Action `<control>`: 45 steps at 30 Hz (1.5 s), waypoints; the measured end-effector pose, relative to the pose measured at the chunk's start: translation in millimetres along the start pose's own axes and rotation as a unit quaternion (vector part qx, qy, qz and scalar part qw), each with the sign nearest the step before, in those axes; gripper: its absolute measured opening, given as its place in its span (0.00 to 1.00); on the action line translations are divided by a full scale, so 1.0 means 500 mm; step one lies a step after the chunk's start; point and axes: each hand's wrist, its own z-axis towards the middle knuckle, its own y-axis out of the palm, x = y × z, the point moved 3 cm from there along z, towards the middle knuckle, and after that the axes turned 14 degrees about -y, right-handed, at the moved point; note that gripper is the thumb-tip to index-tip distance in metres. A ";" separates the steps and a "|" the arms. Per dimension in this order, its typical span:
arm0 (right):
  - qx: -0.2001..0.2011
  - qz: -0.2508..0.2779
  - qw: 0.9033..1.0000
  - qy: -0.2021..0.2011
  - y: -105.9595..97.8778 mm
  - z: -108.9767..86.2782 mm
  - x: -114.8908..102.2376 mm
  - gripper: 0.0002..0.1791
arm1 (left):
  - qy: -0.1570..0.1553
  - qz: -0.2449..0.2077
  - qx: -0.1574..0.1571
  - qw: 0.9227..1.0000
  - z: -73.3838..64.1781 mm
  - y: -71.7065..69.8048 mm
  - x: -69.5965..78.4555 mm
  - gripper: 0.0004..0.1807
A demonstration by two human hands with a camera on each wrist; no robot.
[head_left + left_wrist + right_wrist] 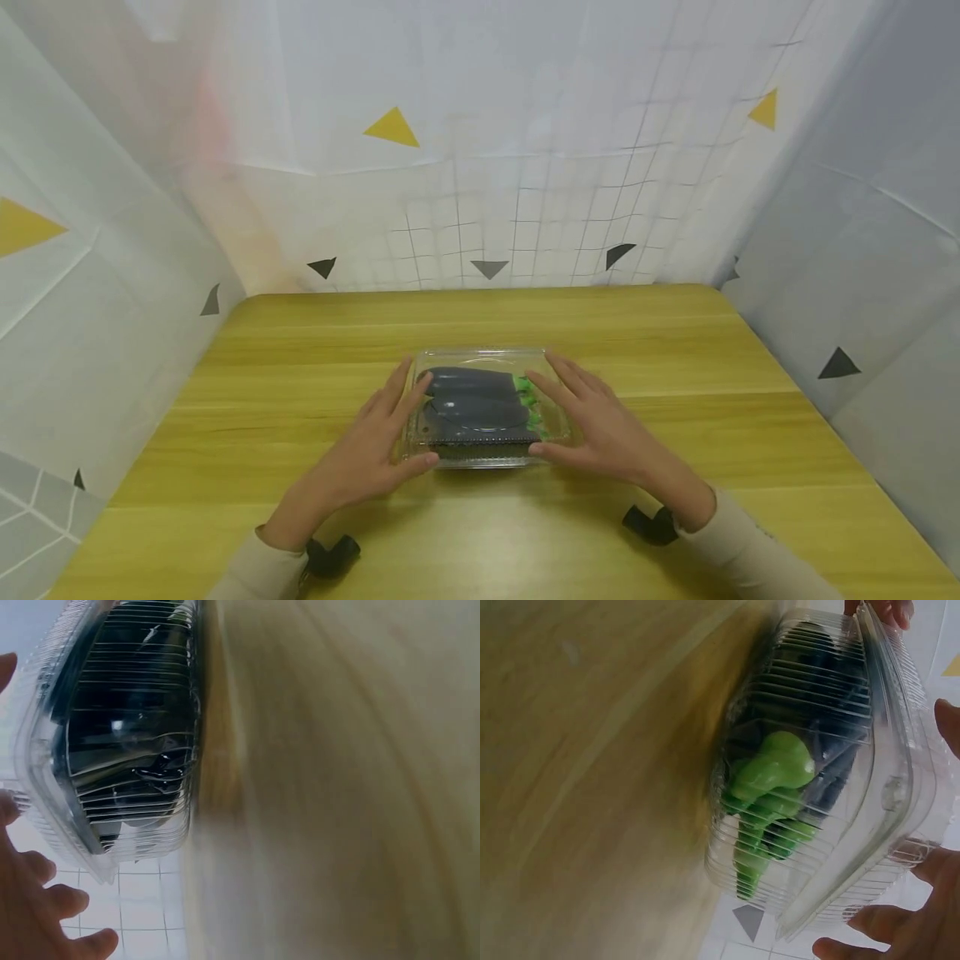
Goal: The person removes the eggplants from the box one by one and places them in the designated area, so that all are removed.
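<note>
A clear plastic clamshell container [480,461] with a ribbed wall and its lid down sits on the wooden table. Inside lie several dark purple eggplants [480,410], their green stem ends [776,769] toward the right side. My left hand [367,454] is at the container's left side, fingers spread and mostly straight, with fingertips over or near the lid's edge. On the opposite side my right hand [607,429] is spread the same way, thumb near the front right corner. In the right wrist view a finger appears to touch the lid's rim.
The wooden table [300,350] reaches back to white sheets [487,100] that hang behind and on both sides, marked with yellow and black triangles. A dark device [333,557] is strapped at the left wrist, another [651,525] at the right.
</note>
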 end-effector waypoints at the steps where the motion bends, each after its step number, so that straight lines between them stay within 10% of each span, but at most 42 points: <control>1: -0.001 -0.004 1.000 -0.004 0.002 0.000 -0.001 0.53 | 0.001 0.003 -0.002 1.000 0.000 0.001 0.000 0.55; 12: -0.034 -0.040 0.998 -0.023 0.018 -0.002 -0.004 0.68 | -0.012 0.011 -0.006 1.000 0.000 0.011 0.001 0.72; 45: -0.035 -0.076 0.993 -0.087 0.011 0.000 -0.004 0.50 | -0.044 -0.034 -0.040 0.998 -0.003 0.018 0.003 0.67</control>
